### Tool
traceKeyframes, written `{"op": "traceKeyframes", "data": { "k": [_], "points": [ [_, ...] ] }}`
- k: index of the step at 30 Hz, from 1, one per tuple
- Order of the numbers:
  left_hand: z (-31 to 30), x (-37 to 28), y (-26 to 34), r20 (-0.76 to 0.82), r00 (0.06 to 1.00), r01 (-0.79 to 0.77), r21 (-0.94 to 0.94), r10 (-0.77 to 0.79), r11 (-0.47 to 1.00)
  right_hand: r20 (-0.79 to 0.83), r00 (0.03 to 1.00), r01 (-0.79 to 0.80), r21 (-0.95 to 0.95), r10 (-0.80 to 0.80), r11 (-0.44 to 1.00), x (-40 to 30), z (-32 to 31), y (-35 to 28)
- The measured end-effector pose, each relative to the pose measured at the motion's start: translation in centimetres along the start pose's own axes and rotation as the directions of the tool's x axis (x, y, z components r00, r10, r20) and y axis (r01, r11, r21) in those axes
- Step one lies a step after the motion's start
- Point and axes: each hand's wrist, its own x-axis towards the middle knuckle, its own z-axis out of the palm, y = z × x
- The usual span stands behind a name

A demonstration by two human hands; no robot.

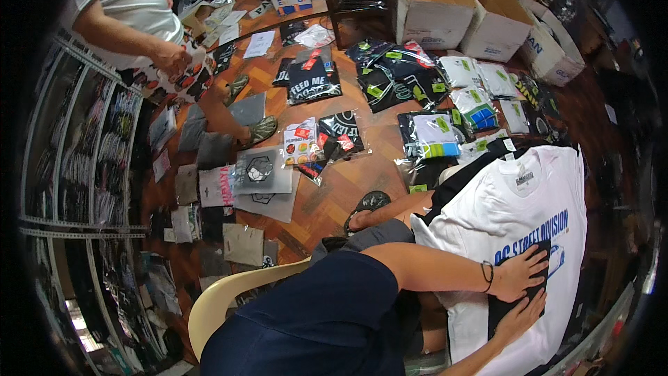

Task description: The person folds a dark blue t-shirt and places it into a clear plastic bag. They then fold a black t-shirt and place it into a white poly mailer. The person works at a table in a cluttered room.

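Note:
My left hand (pixel 519 275) lies flat with spread fingers on a flat black rectangular piece (pixel 496 316), either folded cloth or a board; I cannot tell which. Just below it, my right hand (pixel 522 316) rests on the lower part of the same piece, fingers extended. Under the piece a white T-shirt (pixel 548 188) is spread out, its collar pointing away to the top of the view. Blue lettering and a car picture are printed on it, partly covered by the black piece and my hands. Black fabric (pixel 464 172) shows along the shirt's upper left side.
Plastic-bagged shirts (pixel 402 73) with green tags and more bagged shirts (pixel 314 81) with red tags lie on the wooden floor (pixel 334 183). Cardboard boxes (pixel 436 15) stand behind. Another person (pixel 125 15) stands at upper left beside a stocked shelf (pixel 78 141). A cream chair (pixel 209 308) is behind me.

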Motion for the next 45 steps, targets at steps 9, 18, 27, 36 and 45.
{"op": "traceKeyframes", "data": {
  "k": [9, 18, 27, 36, 45],
  "points": [
    [0.3, -0.5, 0.3, -0.018, 1.0, 0.006, -0.041, -0.006, 0.999, -0.019, 1.0, -0.009, 0.017, 0.01, 1.0, -0.6, 0.5, 0.6],
    [-2.6, -1.5, -0.2, 0.021, 0.998, -0.063, -0.102, 0.065, 0.993, -0.002, 0.994, -0.109, 0.154, 0.111, 0.982, -3.2, -0.8, 0.2],
    [-10.9, -5.2, -1.1, 0.279, 0.96, -0.11, 0.252, 0.037, 0.962, 0.101, 0.871, -0.481, -0.021, 0.481, 0.876, -11.9, -4.0, -2.1],
    [-15.4, -8.8, -0.6, 0.388, 0.921, -0.164, 0.31, 0.033, 0.936, 0.141, 0.814, -0.58, 0.262, 0.564, 0.771, -22.9, -9.6, -3.8],
    [-15.0, -10.5, -3.2, 0.383, 0.91, -0.321, 0.413, 0.157, 0.852, 0.081, 0.399, -0.909, 0.167, 0.913, 0.382, -29.0, -25.0, -4.4]
  ]
}}
